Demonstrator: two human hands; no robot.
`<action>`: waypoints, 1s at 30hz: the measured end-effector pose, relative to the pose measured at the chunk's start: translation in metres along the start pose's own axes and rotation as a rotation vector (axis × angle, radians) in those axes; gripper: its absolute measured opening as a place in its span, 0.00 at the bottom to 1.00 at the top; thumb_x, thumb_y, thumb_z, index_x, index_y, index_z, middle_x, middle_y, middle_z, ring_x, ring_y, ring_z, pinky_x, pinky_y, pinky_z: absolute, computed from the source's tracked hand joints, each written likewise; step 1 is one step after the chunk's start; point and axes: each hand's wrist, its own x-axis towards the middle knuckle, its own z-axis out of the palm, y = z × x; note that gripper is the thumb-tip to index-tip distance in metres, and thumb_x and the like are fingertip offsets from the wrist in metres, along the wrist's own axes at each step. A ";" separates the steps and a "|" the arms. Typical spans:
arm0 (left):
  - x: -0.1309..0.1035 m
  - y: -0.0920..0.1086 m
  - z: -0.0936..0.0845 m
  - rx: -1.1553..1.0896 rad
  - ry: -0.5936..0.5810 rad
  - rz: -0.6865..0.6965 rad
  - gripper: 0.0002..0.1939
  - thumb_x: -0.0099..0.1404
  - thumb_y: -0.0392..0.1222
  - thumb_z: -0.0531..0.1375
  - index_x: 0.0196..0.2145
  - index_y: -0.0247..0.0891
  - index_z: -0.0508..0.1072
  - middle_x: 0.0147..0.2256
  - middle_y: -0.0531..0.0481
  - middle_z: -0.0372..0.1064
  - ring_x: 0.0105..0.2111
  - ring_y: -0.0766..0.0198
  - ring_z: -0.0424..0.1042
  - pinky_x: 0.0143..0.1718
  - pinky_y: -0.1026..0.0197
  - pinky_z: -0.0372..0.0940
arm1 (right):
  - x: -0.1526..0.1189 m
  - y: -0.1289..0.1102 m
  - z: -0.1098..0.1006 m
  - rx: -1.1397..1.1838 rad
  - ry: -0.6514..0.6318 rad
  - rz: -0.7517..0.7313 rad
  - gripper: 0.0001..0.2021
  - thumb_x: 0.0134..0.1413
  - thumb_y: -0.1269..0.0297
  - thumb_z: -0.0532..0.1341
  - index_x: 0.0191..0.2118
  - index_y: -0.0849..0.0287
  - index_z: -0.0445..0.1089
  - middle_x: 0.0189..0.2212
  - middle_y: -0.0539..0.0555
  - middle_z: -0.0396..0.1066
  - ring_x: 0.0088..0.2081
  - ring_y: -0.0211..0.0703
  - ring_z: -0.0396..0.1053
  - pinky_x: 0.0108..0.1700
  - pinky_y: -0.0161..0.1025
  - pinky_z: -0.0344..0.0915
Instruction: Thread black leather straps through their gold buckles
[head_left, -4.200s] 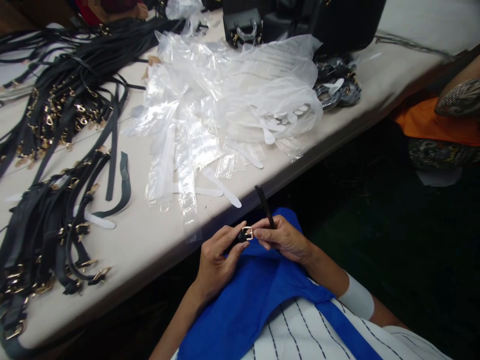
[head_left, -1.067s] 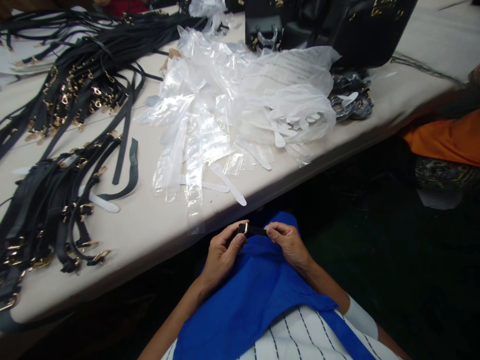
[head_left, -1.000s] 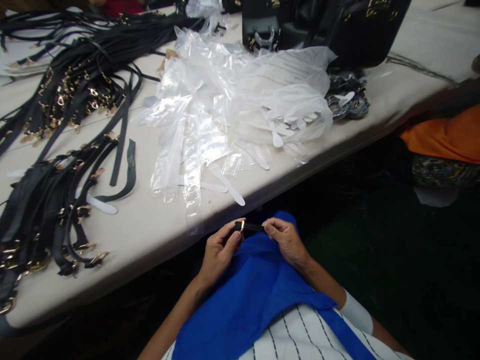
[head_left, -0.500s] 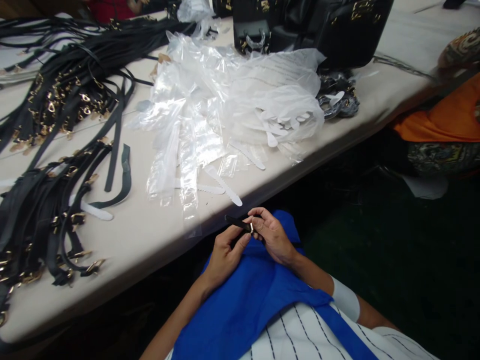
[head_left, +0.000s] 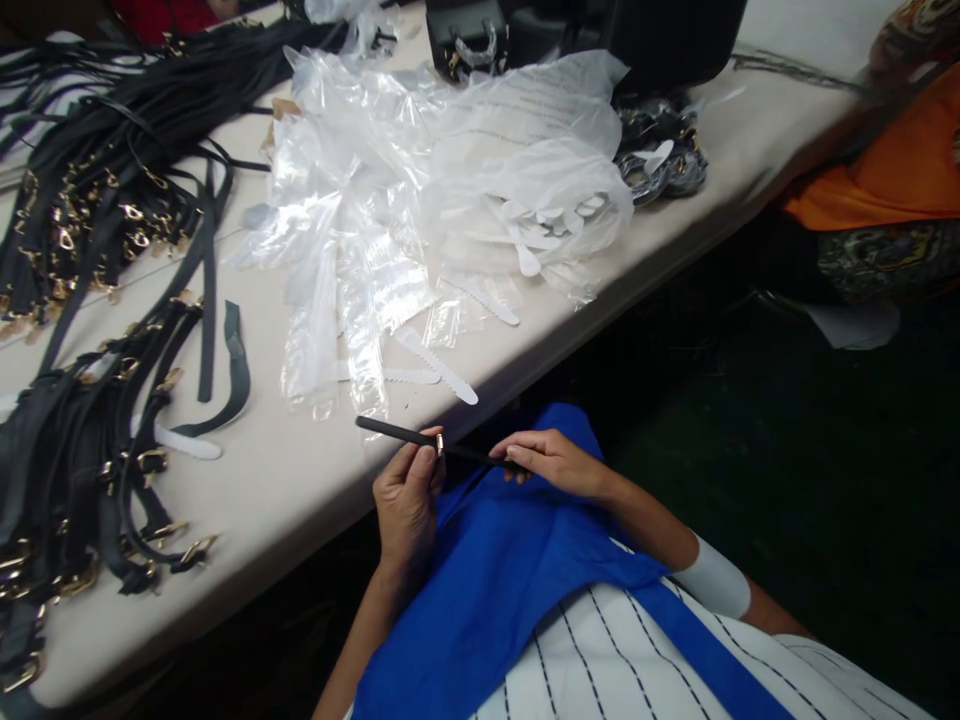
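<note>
A narrow black strap [head_left: 394, 431] with a gold-coloured buckle is stretched between my two hands, above my lap and beside the table edge. My left hand [head_left: 409, 490] pinches it at the buckle, and one end of the strap sticks out to the left past the fingers. Farther along, my right hand [head_left: 551, 460] is closed on the strap, its fingertips pressed together on it. Part of the strap hangs down against the blue apron [head_left: 525, 560].
Many black straps with gold buckles [head_left: 82, 430] lie piled on the table's left. Clear plastic sleeves [head_left: 367, 230], a white plastic bag [head_left: 525, 150] and white notched strips [head_left: 439, 365] cover the middle. Black bags [head_left: 675, 40] stand behind. Orange cloth [head_left: 877, 165] shows at the right.
My hands have moved apart: the left went leftward with the buckle, the right slightly to the right. More of the strap now shows between them. The camera view has shifted a little.
</note>
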 end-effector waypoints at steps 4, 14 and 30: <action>0.010 0.002 -0.009 -0.089 0.082 0.076 0.15 0.59 0.48 0.66 0.42 0.39 0.78 0.24 0.55 0.66 0.19 0.76 0.59 0.20 0.72 0.56 | -0.013 0.005 -0.017 -0.082 0.175 0.018 0.15 0.52 0.55 0.65 0.38 0.62 0.76 0.24 0.50 0.71 0.26 0.36 0.66 0.30 0.34 0.61; 0.005 -0.007 0.005 0.102 -0.103 -0.025 0.19 0.60 0.45 0.65 0.48 0.39 0.76 0.27 0.54 0.65 0.23 0.74 0.61 0.25 0.70 0.58 | -0.004 -0.026 -0.004 -0.090 0.243 -0.187 0.10 0.53 0.61 0.65 0.37 0.61 0.78 0.25 0.50 0.72 0.28 0.36 0.68 0.34 0.34 0.64; 0.012 -0.011 0.001 -0.058 -0.107 -0.044 0.16 0.61 0.47 0.64 0.47 0.41 0.76 0.27 0.50 0.71 0.25 0.71 0.66 0.26 0.69 0.61 | -0.017 -0.005 -0.043 -0.027 0.334 -0.053 0.17 0.54 0.54 0.63 0.44 0.61 0.76 0.23 0.50 0.73 0.24 0.35 0.69 0.26 0.31 0.65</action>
